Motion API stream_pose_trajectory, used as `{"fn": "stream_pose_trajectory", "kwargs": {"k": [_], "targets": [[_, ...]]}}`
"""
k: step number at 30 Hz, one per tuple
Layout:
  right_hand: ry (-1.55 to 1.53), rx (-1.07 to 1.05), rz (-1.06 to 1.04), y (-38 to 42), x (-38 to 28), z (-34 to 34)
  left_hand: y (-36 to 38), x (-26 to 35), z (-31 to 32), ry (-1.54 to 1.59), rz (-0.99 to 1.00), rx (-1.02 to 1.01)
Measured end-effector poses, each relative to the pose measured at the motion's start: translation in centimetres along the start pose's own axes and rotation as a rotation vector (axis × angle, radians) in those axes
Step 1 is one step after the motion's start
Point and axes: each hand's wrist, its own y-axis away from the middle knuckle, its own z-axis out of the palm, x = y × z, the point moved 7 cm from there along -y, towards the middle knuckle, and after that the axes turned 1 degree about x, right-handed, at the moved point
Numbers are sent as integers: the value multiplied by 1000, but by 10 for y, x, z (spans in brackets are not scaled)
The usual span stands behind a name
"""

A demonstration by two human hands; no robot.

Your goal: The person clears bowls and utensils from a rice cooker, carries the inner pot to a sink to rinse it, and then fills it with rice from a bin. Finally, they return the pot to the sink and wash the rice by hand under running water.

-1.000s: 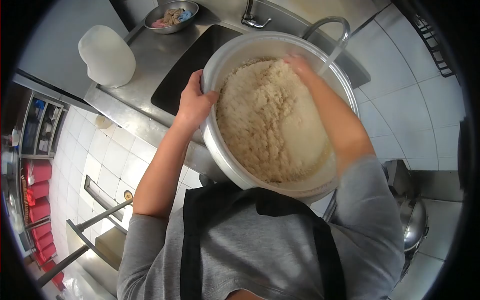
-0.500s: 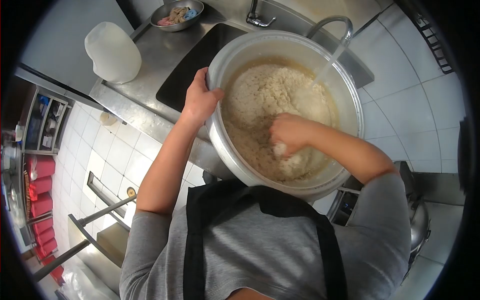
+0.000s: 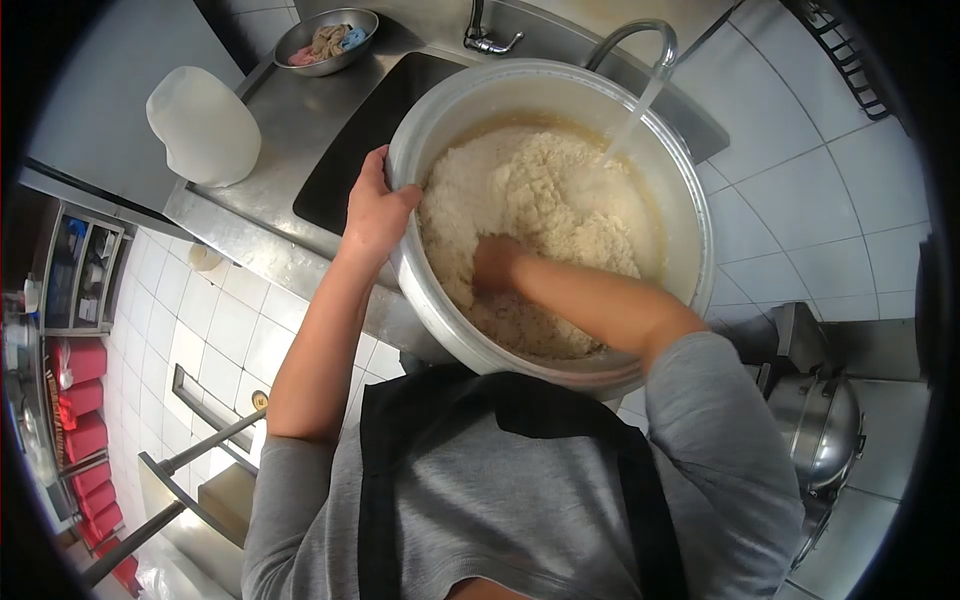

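Note:
A large pale metal pot (image 3: pixel 703 225) stands at the sink, filled with wet, cream-coloured grain that looks like rice (image 3: pixel 545 195). My left hand (image 3: pixel 378 215) is closed on the pot's left rim, thumb over the edge. My right hand (image 3: pixel 495 265) is sunk into the rice left of the pot's middle; its fingers are hidden there. From a curved tap (image 3: pixel 665 62) at the upper right, a stream of water (image 3: pixel 630 125) runs into the pot.
Left of the pot are a dark sink basin (image 3: pixel 345 150), a white plastic jug (image 3: pixel 205 130) and a metal bowl (image 3: pixel 318 68) with coloured cloths. A second tap (image 3: pixel 485 42) is behind. A shiny lidded pot (image 3: pixel 815 430) stands at the right.
My right hand has moved left and deeper into the rice, which is now heaped to its right. My left hand still grips the rim. Water keeps running.

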Motion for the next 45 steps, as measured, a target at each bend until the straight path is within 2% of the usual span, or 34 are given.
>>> {"fn": "stream_pose_trajectory", "kwargs": {"k": [1,3,5,7,9,11,15,19,21,23,25,27,29,30,33,35,37,39,40,41,42,44,45], "targets": [[-131,78,60,-8,15,-15,-1,1,-1,-6,9,-7],[237,-6,63,-18,42,-28,0,-2,-1,19,13,-19],[-71,135,394,-35,109,-24,-2,-6,1,85,15,-24],[-8,-33,411,1,133,-56,0,-2,3,136,-1,-52],[-131,-141,468,18,198,-39,1,-1,3,168,-4,-61],[-334,-27,683,79,231,-39,-1,-5,4,183,9,-52],[-1018,-264,636,144,209,17,1,-8,4,245,9,4],[-1438,-540,761,173,139,63,1,-5,3,225,9,27],[-1559,-385,796,161,103,56,3,-1,4,251,5,15],[-1786,-63,873,133,87,65,3,-1,4,241,-1,10],[-2085,139,731,84,107,79,3,-1,5,239,-5,2],[-2166,338,598,68,128,55,3,-3,5,241,-7,-6],[-2031,519,501,87,141,-13,3,-2,4,219,-22,-6],[-1862,583,539,98,159,-27,3,-2,4,209,-31,-8],[-1249,723,720,106,265,-21,4,-1,5,205,-36,-21],[-1018,809,857,90,316,-16,4,-1,5,206,-32,-26],[-1074,840,667,27,352,-16,4,0,4,218,-39,-36],[-1162,646,579,-8,280,-61,6,4,6,243,-56,-62],[-1100,465,427,-17,232,-90,6,3,6,232,-46,-58],[-971,360,393,-31,201,-102,4,-1,6,222,-34,-53],[-840,257,358,-46,176,-109,2,-3,5,211,-23,-47],[-625,-35,32,-91,141,-86,2,-5,4,239,-46,-40],[-586,-125,53,-73,112,-93,2,-6,4,253,-57,-39]]}}
